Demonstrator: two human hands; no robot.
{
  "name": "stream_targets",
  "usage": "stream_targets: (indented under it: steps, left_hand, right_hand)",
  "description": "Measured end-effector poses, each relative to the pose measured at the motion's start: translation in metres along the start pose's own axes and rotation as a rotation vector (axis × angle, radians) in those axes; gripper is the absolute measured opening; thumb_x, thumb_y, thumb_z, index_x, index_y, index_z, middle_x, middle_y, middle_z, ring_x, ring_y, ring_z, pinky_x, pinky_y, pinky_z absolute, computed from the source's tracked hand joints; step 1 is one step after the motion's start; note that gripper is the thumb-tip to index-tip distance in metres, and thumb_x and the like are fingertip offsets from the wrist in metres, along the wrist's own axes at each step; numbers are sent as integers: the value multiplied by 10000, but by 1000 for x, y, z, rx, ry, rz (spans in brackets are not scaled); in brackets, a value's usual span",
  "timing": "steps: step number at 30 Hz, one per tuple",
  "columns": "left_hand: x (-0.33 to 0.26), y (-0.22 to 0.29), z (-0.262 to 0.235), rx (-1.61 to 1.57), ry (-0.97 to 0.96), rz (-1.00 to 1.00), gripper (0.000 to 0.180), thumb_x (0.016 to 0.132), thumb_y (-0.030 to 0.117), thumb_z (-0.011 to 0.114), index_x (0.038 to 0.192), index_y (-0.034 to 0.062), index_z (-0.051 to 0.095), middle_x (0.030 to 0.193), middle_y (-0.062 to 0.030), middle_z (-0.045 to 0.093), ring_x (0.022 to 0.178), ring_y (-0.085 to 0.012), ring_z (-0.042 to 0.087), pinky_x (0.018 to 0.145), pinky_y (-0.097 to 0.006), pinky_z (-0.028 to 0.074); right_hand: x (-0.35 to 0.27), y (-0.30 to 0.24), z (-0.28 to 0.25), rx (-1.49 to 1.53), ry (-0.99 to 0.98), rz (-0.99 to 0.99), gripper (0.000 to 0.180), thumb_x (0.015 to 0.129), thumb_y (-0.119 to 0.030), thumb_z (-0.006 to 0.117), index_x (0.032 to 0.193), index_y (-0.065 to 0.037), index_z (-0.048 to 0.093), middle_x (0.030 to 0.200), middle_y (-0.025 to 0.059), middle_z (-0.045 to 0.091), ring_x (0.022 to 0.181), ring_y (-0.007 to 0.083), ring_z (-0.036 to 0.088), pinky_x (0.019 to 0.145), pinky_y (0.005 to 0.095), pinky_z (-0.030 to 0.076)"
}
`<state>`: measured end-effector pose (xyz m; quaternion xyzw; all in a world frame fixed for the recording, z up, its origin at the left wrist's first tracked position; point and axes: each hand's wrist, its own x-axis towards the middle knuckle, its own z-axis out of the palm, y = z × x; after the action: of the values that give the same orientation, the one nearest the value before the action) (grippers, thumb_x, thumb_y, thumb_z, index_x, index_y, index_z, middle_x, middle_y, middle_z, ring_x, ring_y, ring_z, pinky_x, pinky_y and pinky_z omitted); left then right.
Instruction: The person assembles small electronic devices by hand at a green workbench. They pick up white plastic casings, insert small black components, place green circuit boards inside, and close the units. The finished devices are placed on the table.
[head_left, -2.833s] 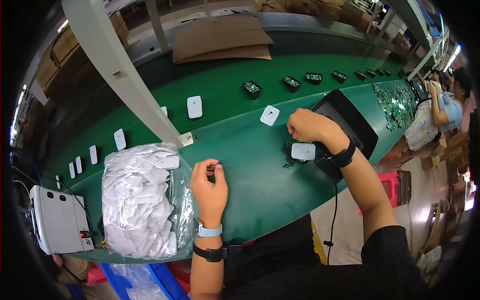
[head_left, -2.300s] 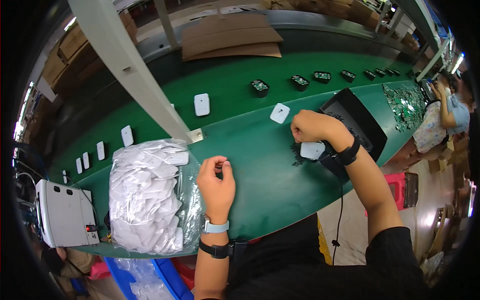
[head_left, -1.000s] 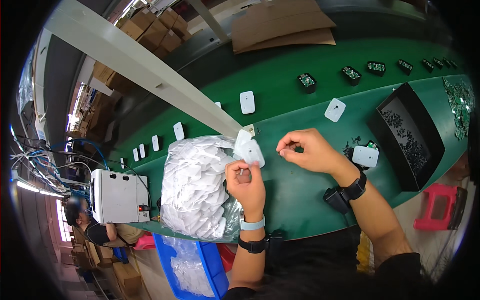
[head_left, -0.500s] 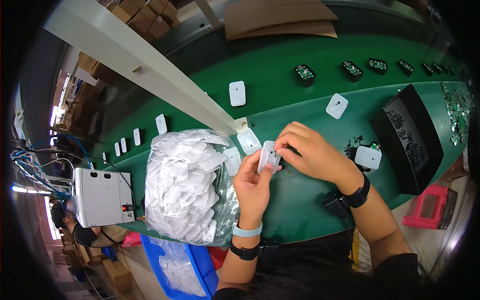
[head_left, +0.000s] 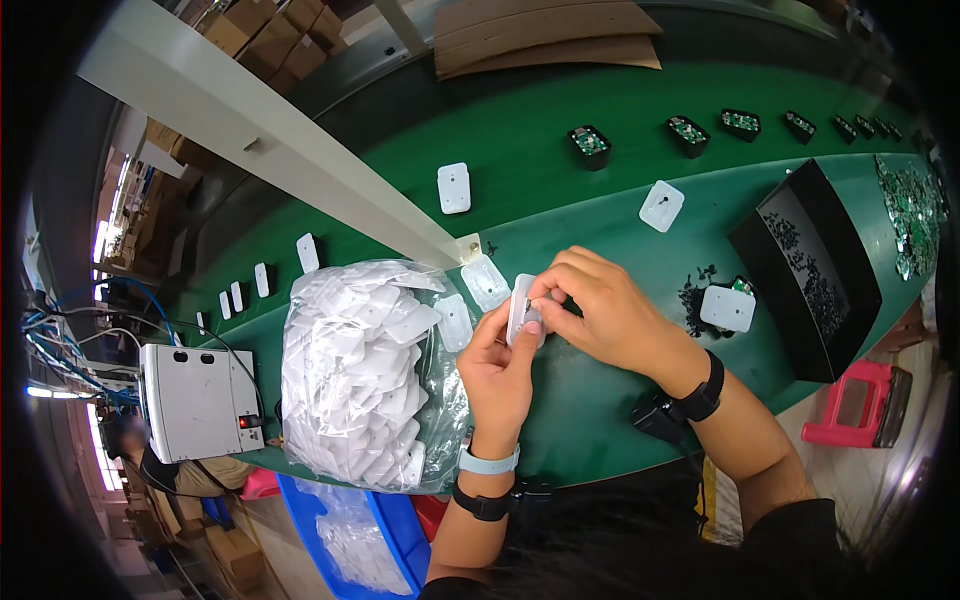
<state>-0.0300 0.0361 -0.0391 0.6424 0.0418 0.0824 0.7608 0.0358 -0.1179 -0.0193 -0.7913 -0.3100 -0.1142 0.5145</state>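
My left hand (head_left: 499, 375) is closed round a white plastic cover (head_left: 519, 310), a rounded rectangular plate held tilted above the green bench. My right hand (head_left: 610, 315) has thumb and fingertips pinched together against the cover's face; whatever they hold is hidden. Left of the hands, two loose white covers, one (head_left: 485, 283) behind the other (head_left: 454, 322), lie beside a clear plastic bag (head_left: 365, 375) heaped with more covers. Another white cover (head_left: 661, 206) with a dark spot rests farther right. Near my right wrist, one cover (head_left: 727, 309) sits by a green circuit board and small black parts (head_left: 693, 297).
A black open box (head_left: 815, 270) of small black parts stands right, beside a pile of green boards (head_left: 908, 215). Behind, a green belt (head_left: 520, 130) carries black housings with boards (head_left: 590, 147) and white-covered units (head_left: 453, 188). A slanted post (head_left: 290, 125) meets the bench; a white machine (head_left: 197, 402) stands left.
The held cover has tipped more onto its edge, with my right fingertips pinched against it. The units on the belt have shifted left in the picture, and the whole view has shifted slightly.
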Motion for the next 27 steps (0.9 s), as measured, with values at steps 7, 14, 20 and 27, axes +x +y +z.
stream_targets:
  steps: [7, 14, 20, 27]
  left_hand:
    - [-1, 6, -2, -163, -20, -122, 303, 985, 31, 606, 1265, -85, 619, 1091, -118, 706, 930, -171, 688, 817, -309, 574]
    - [1, 2, -2, -110, -25, -177, 260, 983, 28, 584, 1211, -87, 632, 1072, -126, 702, 875, -164, 652, 741, -308, 529]
    - [3, 3, -5, -84, 61, -143, 261, 978, 34, 613, 1203, -98, 635, 1014, -131, 713, 821, -171, 674, 730, -290, 542]
    - [10, -1, -4, -303, 56, -131, 271, 990, 62, 619, 1214, -91, 631, 1071, -139, 700, 898, -201, 689, 770, -324, 575]
  right_hand:
    - [3, -7, -12, 529, -199, 480, 213, 869, -4, 713, 1062, 34, 631, 948, 67, 677, 836, 110, 665, 657, 259, 544]
    - [-1, 1, -13, 816, -274, 588, 230, 885, -19, 733, 1085, 34, 633, 1026, 88, 687, 868, 109, 682, 707, 247, 544]
    - [45, 26, -21, -108, 218, 289, 381, 805, -131, 818, 1095, 10, 616, 1020, 91, 633, 968, 208, 636, 808, 349, 541]
    - [90, 120, -27, -633, 222, 351, 405, 796, -129, 746, 1148, -14, 584, 1095, 199, 601, 1012, 386, 619, 891, 471, 513]
